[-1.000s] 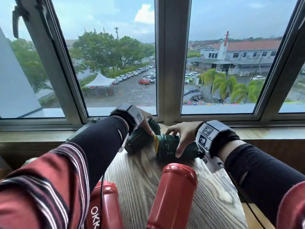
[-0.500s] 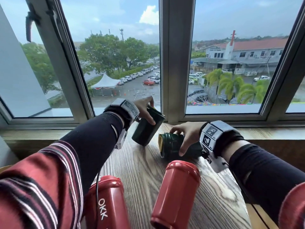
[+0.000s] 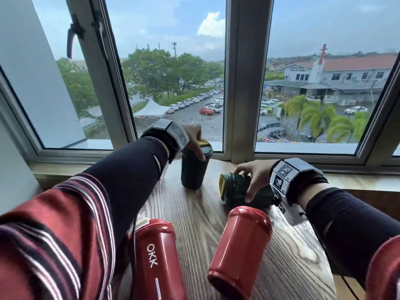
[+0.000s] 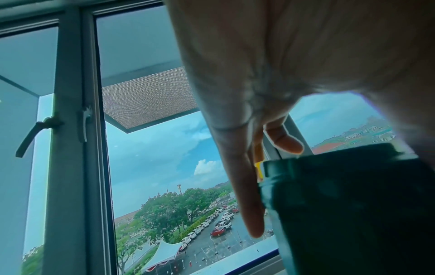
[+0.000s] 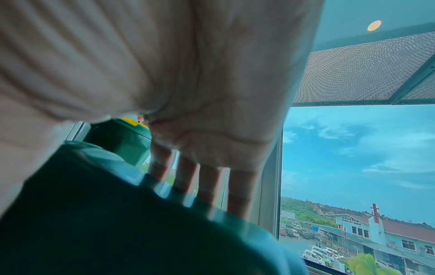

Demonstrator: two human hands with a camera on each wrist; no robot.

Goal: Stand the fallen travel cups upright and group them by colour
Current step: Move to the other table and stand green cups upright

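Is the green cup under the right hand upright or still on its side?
On its side: green cup lies along the table, lid facing left, right hand gripping it.

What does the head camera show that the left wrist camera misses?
Head only: two red cups lying on the wooden table, and the right hand gripping a fallen green cup. Left wrist only: a mesh screen overhead. Both: the left hand holding the upright green cup by its top, and the car park outside.
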